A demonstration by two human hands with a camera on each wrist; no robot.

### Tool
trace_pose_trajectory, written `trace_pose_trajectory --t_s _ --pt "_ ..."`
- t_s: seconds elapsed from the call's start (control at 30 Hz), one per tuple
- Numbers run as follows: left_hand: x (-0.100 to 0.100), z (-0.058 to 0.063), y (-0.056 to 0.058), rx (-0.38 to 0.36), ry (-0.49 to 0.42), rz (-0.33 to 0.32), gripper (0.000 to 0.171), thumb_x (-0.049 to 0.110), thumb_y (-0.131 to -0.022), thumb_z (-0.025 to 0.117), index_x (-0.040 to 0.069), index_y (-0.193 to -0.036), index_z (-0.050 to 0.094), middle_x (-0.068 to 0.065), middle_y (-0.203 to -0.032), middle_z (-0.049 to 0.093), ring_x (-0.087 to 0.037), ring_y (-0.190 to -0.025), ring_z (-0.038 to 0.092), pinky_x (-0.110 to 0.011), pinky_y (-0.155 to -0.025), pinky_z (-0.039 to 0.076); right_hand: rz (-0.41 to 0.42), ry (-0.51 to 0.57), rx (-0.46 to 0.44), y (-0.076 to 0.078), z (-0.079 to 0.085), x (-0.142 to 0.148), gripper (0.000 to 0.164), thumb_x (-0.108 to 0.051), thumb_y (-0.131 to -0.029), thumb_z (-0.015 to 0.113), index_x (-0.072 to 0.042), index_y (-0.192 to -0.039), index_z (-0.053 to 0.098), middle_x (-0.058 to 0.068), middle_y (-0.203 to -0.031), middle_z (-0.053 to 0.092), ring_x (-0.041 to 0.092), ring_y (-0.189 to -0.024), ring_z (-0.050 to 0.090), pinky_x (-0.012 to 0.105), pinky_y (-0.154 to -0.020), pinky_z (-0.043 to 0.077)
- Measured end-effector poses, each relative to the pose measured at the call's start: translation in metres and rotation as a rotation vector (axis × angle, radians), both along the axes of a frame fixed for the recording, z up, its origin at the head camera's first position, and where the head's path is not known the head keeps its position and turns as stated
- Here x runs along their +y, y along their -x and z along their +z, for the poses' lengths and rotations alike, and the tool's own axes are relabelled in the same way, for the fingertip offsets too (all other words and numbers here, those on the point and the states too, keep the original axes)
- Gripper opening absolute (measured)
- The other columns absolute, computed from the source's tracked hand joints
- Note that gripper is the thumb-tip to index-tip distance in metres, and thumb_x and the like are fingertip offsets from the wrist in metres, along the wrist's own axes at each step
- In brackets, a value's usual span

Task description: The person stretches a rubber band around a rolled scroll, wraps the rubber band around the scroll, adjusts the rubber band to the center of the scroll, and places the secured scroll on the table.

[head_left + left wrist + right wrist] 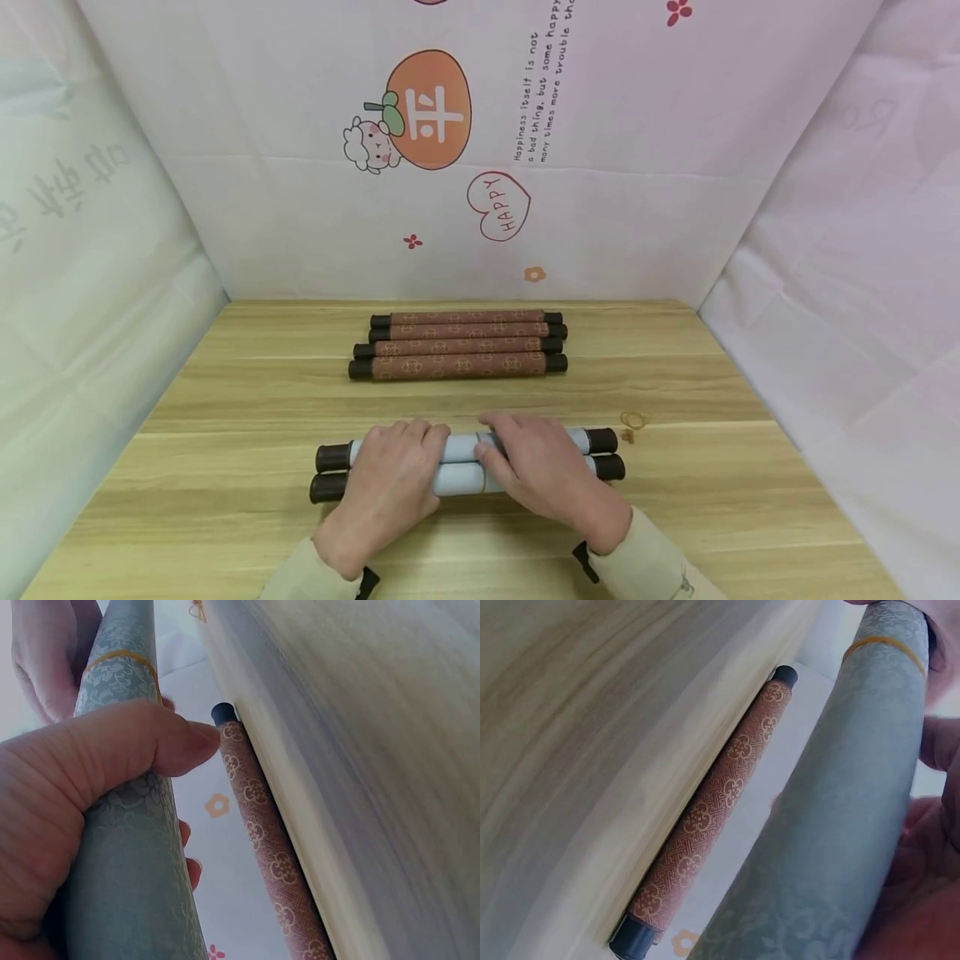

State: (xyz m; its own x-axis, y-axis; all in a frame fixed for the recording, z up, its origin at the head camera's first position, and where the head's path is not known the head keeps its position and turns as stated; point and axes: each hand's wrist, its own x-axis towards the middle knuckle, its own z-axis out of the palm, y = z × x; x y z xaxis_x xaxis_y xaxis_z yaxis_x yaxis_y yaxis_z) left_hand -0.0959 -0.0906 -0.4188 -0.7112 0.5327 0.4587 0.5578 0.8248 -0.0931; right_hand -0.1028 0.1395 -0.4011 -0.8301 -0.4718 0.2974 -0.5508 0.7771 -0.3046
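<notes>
Two pale blue scrolls with dark end knobs lie side by side in the head view, the far scroll [459, 448] against the near scroll [459, 480]. My left hand [393, 475] grips them left of the middle; in the left wrist view its thumb [150, 739] bends over the patterned blue cloth, with fingertips showing beyond. Right of the middle, my right hand [543, 467] holds the pair, its thumb and forefinger by the far scroll's edge. A yellow rubber band [889, 645] circles one scroll. Both palms are hidden from the head camera.
Several reddish-brown scrolls [461, 365] with gold flower patterns lie in a row farther back on the wooden table [225, 400]. Loose rubber bands [634, 420] lie right of the blue scrolls. Printed white cloth [600, 217] hangs behind and at both sides.
</notes>
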Motion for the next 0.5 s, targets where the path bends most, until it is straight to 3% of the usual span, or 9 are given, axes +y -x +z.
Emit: trace_pose_trajectory --t_s 0.13,0.3,0.5 --pt "-0.001 -0.001 0.000 0.011 -0.025 0.039 0.060 0.024 -0.053 0.091 0.010 -0.106 0.067 -0.007 -0.089 0.071 -0.023 -0.071 0.067 -0.038 -0.056 0.051 -0.083 0.071 0.083 -0.002 0.003 -0.001 0.035 -0.040 -0.101 0.065 -0.011 -0.120 0.073 0.003 -0.107 0.076 0.021 -0.098 0.071 0.045 -0.088 0.057" --pt "0.000 -0.003 0.001 0.078 -0.062 0.076 0.056 0.021 -0.054 0.089 0.009 -0.105 0.068 -0.008 -0.088 0.072 -0.025 -0.069 0.067 -0.039 -0.055 0.050 -0.109 0.047 0.280 -0.005 0.005 -0.007 0.021 -0.041 -0.089 0.079 -0.022 -0.084 0.073 -0.009 -0.078 0.065 0.015 -0.074 0.061 0.041 -0.073 0.050" --pt "0.005 -0.004 0.000 0.146 -0.084 0.118 0.060 0.025 -0.051 0.093 0.009 -0.104 0.067 -0.008 -0.087 0.072 -0.026 -0.069 0.068 -0.041 -0.054 0.050 -0.155 0.001 0.347 -0.006 0.003 -0.020 0.021 -0.036 -0.086 0.079 -0.026 -0.071 0.069 -0.013 -0.064 0.054 0.011 -0.060 0.052 0.033 -0.059 0.043"
